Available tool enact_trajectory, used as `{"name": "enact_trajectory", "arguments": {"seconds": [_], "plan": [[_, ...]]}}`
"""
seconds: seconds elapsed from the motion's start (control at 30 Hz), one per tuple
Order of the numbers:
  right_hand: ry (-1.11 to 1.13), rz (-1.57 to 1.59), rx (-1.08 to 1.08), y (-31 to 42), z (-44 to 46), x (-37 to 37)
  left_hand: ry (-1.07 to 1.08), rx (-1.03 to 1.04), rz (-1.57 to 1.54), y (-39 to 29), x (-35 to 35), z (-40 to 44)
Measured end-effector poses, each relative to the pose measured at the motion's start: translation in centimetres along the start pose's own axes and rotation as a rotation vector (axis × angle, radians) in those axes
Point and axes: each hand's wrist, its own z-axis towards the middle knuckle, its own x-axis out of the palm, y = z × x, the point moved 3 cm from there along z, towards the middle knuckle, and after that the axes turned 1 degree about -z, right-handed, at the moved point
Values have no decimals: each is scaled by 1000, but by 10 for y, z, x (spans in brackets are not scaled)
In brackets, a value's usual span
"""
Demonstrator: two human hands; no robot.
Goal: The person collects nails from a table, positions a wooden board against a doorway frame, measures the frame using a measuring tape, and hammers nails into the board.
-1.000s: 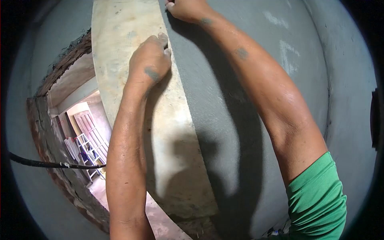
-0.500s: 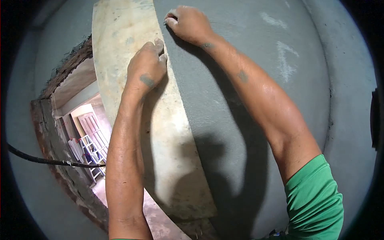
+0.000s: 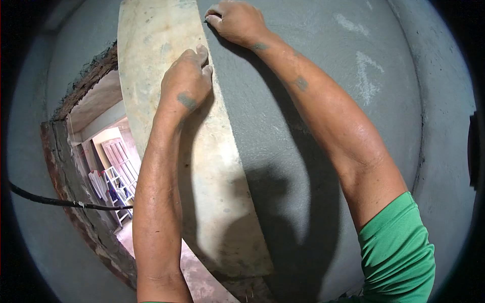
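A long pale board (image 3: 222,187) with grey smears lies along the grey plastered wall (image 3: 283,126). My left hand (image 3: 187,78) rests against it near the right edge, fingers curled and thumb along the edge. Whatever those fingers may hold is hidden from me. Higher up, just right of the board's edge, my right hand (image 3: 235,21) is closed in a pinch close to the plaster. A tiny dark bit shows at its fingertips, too small to name. Grey smudges mark both wrists.
At the left is a rough-edged opening (image 3: 55,146) in the wall, with a white metal rack (image 3: 118,194) and a pinkish door (image 3: 120,156) beyond. A black cable (image 3: 60,202) crosses in front of it. At the right, the wall meets another at a corner (image 3: 420,126).
My right hand has moved slightly up and left along the board's edge, still pinched. My left hand stays at nearly the same place on the board.
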Motion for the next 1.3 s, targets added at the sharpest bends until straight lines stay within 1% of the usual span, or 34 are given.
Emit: {"name": "enact_trajectory", "arguments": {"seconds": [0.03, 0.1, 0.2, 0.23, 0.3, 0.33, 0.37, 0.43, 0.5, 0.53, 0.6, 0.63, 0.7, 0.73, 0.8, 0.83, 0.93, 1.0, 1.03, 1.1, 1.23, 1.3], "plan": [[-1, 0, 0, -1, 0, 0, 9, 4, 8, 0, 0, 0], [-12, -30, -79, 0, 2, -2, -7, 26, 8, 4, 3, 2], [-20, -35, -106, -1, 3, 1, -23, 50, 12, 5, 4, 2], [-20, -34, -105, 0, 3, 0, -26, 54, 17, 4, 4, 2], [8, -25, -33, 0, 3, 1, -45, 51, -5, 2, 3, 0], [10, -25, -30, -5, 6, 16, -63, 50, -28, 1, 3, 0], [-118, -163, -34, -5, 9, 31, -60, 50, -30, 1, 3, -1], [-243, -303, -38, -15, 11, 39, -52, 50, -23, 1, 2, -1], [10, -28, -96, 1, 1, 5, -45, 44, -24, 1, 1, 0], [10, -29, -95, 9, 0, -4, -39, 39, -23, 1, 1, 0], [148, 75, 127, 12, -2, -6, -48, 48, -25, 2, 2, 0], [149, 73, 131, 10, -2, -5, -60, 58, -26, 3, 3, 0], [94, 82, 19, 10, -2, -8, -57, 59, -26, 3, 3, 0], [95, 77, 23, 9, -3, -11, -57, 58, -20, 3, 3, 0], [221, 103, -5, 10, -8, -15, -68, 76, -30, 8, 6, 2], [223, 100, 0, 8, -9, -14, -81, 91, -34, 7, 5, 1], [201, 44, -53, 1, -4, -10, -42, 65, 4, 5, 3, 1], [45, 131, -3, -6, 2, -4, -38, 61, -4, 2, 2, 1], [44, 131, -2, -9, 8, 4, -33, 52, -12, 2, 2, 1], [-28, 10, -55, -11, 16, 14, -43, 58, -16, 2, 3, 0], [-10, 54, -16, -7, 15, 15, -55, 85, -18, 4, 4, 1], [-50, 79, 21, -8, 11, 14, -51, 81, -13, 4, 4, 1]]}}
